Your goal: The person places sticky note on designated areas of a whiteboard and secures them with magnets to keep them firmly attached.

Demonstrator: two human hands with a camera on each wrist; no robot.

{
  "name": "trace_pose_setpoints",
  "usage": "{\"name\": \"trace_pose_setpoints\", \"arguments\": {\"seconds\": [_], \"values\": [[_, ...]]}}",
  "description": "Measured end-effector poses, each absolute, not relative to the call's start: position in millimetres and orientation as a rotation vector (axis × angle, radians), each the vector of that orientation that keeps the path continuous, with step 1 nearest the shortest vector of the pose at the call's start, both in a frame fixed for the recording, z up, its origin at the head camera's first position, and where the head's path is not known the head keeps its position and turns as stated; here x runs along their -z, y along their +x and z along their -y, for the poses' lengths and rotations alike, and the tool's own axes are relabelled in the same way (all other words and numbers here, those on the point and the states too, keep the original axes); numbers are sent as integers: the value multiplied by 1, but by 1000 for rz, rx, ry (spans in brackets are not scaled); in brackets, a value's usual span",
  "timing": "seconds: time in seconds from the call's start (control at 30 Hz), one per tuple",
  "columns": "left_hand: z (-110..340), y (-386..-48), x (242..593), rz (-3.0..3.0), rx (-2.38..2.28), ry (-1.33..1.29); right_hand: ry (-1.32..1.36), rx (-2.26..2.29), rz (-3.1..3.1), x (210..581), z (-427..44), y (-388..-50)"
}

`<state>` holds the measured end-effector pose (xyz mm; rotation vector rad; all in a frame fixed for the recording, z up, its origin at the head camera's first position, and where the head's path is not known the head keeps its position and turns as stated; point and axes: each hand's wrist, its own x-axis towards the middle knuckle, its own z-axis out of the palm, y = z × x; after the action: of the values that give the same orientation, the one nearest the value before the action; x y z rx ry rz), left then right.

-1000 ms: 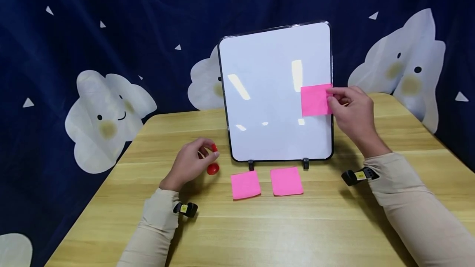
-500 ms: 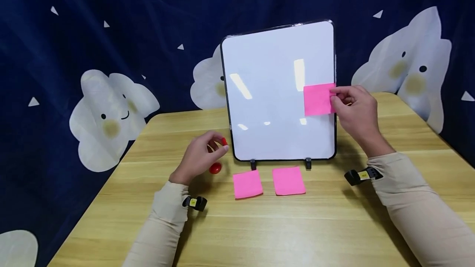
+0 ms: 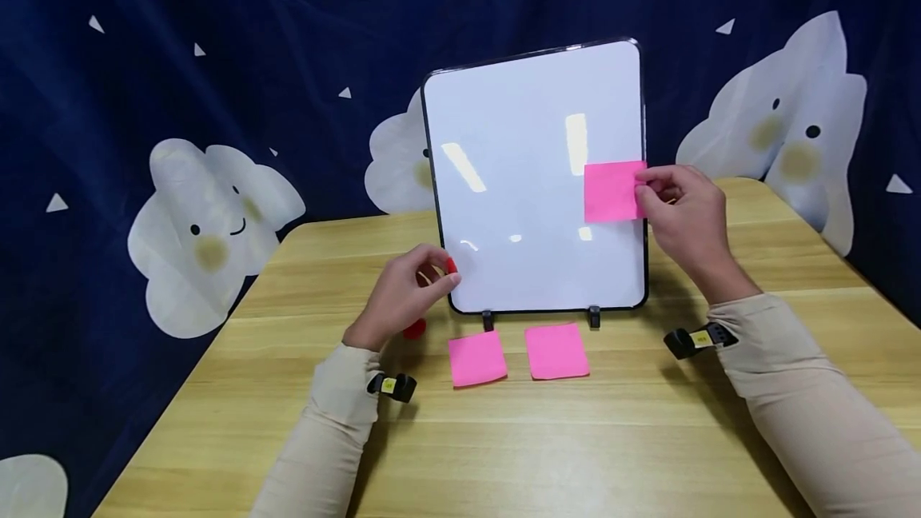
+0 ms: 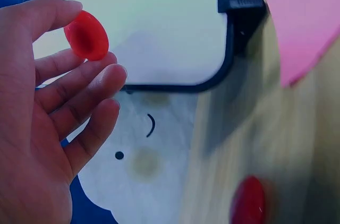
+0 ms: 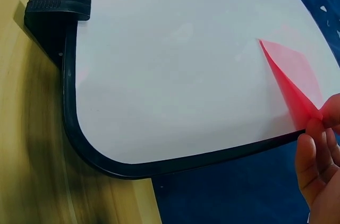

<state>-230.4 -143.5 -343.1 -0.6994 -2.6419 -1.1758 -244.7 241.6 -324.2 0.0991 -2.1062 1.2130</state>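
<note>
While my two beige cloth sleeves (image 3: 312, 438) reach over the pale wood-grain table (image 3: 518, 454), each wrist carries a small black device (image 3: 394, 387) with a yellow label. Beyond them, two square pink paper sheets lie side by side, a left one (image 3: 478, 359) and a right one (image 3: 557, 352), just before the black feet (image 3: 594, 316) of the board. To the left of these sheets, one glossy red round piece (image 3: 414, 329) rests on the table, partly hidden by my arm.

My left hand (image 3: 406, 294) pinches another red round piece (image 4: 90, 35) between thumb and fingertips. This hand has just moved from beside the piece on the table up to the lower left edge of the white, black-framed board (image 3: 532, 198); whether it touches the board, I cannot tell. I judge that both my hands are now occupied at the board, though the red piece remains well apart from the pink paper there.

My right hand (image 3: 683, 206) pinches a third square pink sheet (image 3: 612, 192) by its right side, before the right edge of the board, almost unchanged in place. One corner stands away from the surface. Farthest hangs a dark blue curtain (image 3: 324, 6) with white clouds.
</note>
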Motion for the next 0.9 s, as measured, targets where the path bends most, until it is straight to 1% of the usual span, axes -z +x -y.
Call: {"name": "trace_pose_setpoints", "arguments": {"seconds": [0.9], "values": [[94,-253,318,2405,1106,-991,125,-1198,2080,323,-239,-247]]}}
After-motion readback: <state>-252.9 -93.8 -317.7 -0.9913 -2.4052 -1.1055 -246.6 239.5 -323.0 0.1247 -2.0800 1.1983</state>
